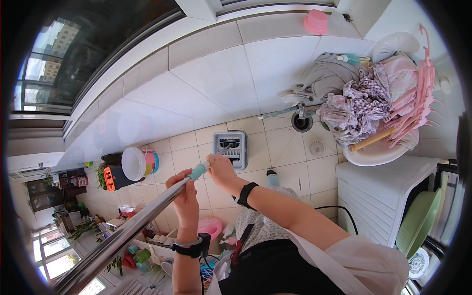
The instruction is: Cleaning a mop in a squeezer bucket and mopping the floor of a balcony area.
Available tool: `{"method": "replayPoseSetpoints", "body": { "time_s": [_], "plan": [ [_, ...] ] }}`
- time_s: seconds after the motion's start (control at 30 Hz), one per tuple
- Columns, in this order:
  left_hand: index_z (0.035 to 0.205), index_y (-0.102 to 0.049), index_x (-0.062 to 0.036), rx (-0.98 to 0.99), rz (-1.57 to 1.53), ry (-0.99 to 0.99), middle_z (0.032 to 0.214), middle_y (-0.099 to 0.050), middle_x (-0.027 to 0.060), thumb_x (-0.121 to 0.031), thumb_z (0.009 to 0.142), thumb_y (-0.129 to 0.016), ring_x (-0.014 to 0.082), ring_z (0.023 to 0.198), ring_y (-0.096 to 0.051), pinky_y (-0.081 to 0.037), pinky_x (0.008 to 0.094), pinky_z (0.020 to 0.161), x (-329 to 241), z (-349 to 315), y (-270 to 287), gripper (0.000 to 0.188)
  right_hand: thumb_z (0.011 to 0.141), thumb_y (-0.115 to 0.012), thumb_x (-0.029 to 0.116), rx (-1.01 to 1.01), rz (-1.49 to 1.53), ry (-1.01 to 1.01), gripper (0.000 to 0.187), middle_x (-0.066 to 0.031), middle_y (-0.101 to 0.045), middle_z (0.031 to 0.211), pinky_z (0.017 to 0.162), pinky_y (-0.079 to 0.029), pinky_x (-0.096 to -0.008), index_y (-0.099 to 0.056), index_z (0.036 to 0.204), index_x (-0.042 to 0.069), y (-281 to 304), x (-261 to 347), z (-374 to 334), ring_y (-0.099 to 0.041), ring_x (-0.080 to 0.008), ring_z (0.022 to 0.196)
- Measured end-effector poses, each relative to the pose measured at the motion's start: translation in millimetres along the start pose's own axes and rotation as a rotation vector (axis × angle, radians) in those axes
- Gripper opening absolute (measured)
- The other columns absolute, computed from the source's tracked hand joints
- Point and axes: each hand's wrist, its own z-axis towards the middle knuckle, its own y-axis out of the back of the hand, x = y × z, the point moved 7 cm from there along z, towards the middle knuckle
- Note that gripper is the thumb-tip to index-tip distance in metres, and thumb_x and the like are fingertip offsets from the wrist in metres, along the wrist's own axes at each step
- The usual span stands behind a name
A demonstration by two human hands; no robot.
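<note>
A home's laundry balcony or utility area, by the look of it.
Large windows (123,39) run above a low wall of white tiles (211,73), with a tall building (61,44) outside, and the floor (285,147) is beige tile with a round drain (317,146) in it. Crumpled clothes (361,98) and pink hangers (418,103) heap over a white basin (373,156) in the corner, near a ribbed white unit (373,196) and a green basin (418,223). A grey bucket (216,142) and a white pail (132,164) stand on the floor; leafy plants (81,228) line the far end.
</note>
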Motion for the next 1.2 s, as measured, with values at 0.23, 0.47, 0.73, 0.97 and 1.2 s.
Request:
{"method": "replayPoseSetpoints", "body": {
  "time_s": [0.23,0.47,0.73,0.97,1.2],
  "plan": [
    [0.113,-0.045,-0.0023,-0.408,0.249,-0.355,0.094,-0.059,0.0108,-0.036,0.096,-0.045,0.0089,0.079,-0.053,-0.044,0.0199,0.065,-220,12,115,0.038,0.078,-0.059,0.01,-0.147,0.348,0.605,0.025,-0.0161,-0.052,0.093,0.087,-0.039,-0.0419,-0.047,0.097,-0.001,91,208,-1,-0.052,-0.0322,0.091],
    [0.111,-0.05,0.0,-0.653,0.015,-0.529,0.1,-0.057,0.0095,-0.037,0.098,-0.038,0.0139,0.09,-0.054,-0.046,0.0282,0.079,-252,10,175,0.041,0.079,-0.063,0.023,-0.152,0.291,0.812,0.029,-0.0088,-0.052,0.082,0.079,-0.041,-0.0353,-0.047,0.092,0.003,120,264,-5,-0.054,-0.025,0.081],
    [0.111,-0.044,-0.0025,-0.354,0.097,-0.515,0.095,-0.054,0.0083,-0.036,0.098,-0.038,0.0122,0.08,-0.05,-0.044,0.026,0.072,-226,-2,118,0.036,0.083,-0.06,0.024,-0.087,0.267,0.624,0.027,-0.0086,-0.054,0.084,0.08,-0.041,-0.0374,-0.048,0.096,0.003,109,208,-14,-0.056,-0.0265,0.082],
    [0.11,-0.042,-0.0065,-0.03,0.112,-0.146,0.108,-0.055,0.0117,-0.015,0.095,-0.046,0.0077,0.067,-0.047,-0.042,0.019,0.062,-36,22,34,0.018,0.085,-0.058,0.02,0.048,0.11,0.209,0.027,-0.014,-0.057,0.1,0.08,-0.044,-0.0421,-0.048,0.104,0.003,16,41,11,-0.057,-0.0313,0.094],
    [0.111,-0.039,-0.0071,0.038,0.105,-0.037,0.113,-0.055,0.0141,-0.009,0.092,-0.05,0.0065,0.067,-0.046,-0.041,0.018,0.058,-36,0,13,0.022,0.084,-0.058,0.014,-0.116,0.031,0.328,0.029,-0.0176,-0.054,0.112,0.095,-0.038,-0.0436,-0.047,0.108,0.002,17,30,-4,-0.049,-0.0364,0.111]
  ]
}}
